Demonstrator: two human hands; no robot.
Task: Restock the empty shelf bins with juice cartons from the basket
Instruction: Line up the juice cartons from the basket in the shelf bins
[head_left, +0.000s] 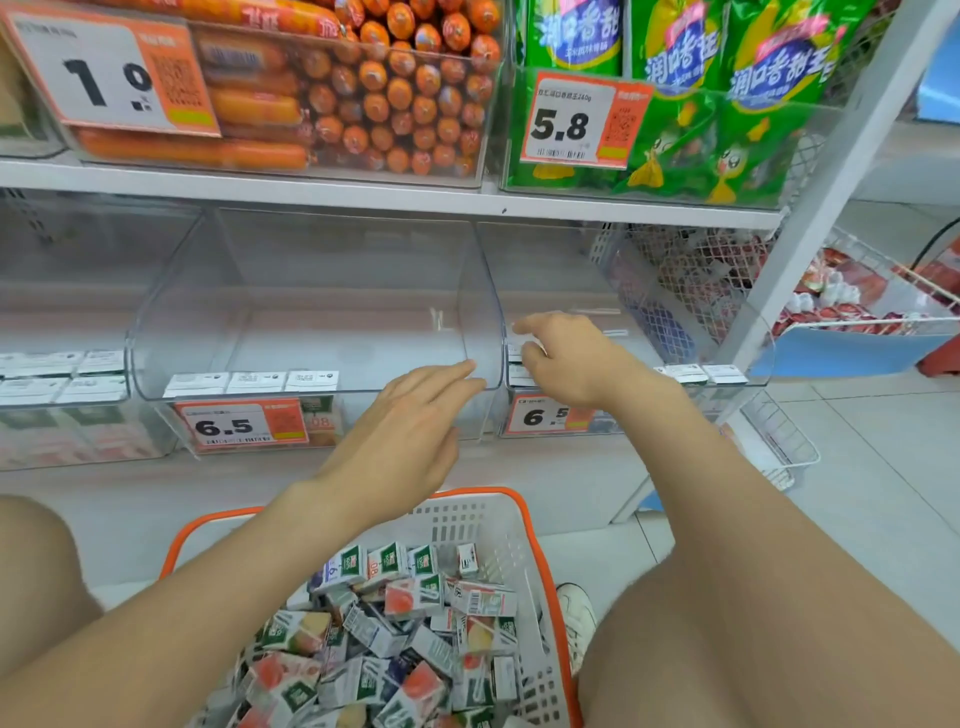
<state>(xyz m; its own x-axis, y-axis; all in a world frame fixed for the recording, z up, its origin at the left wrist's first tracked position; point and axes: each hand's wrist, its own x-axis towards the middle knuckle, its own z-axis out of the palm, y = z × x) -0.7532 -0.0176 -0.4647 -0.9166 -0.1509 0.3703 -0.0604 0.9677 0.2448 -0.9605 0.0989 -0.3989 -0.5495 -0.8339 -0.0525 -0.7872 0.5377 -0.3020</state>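
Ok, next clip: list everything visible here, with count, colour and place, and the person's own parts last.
juice cartons: many, white-green with fruit prints, piled in basket
basket: one, white with orange rim, floor, bottom centre
clear bins: three on lower shelf; left holds cartons in rows, middle has a few at the front left
price tags: two showing 6.5, orange-white, on the bin fronts
sausages: many, orange, upper-left bin
green snack bags: several, upper-right bin, tagged 5.8
wire basket: one, white, far right, red packets inside
left hand: open, at the middle bin's rim
right hand: over the right bin; grip unclear
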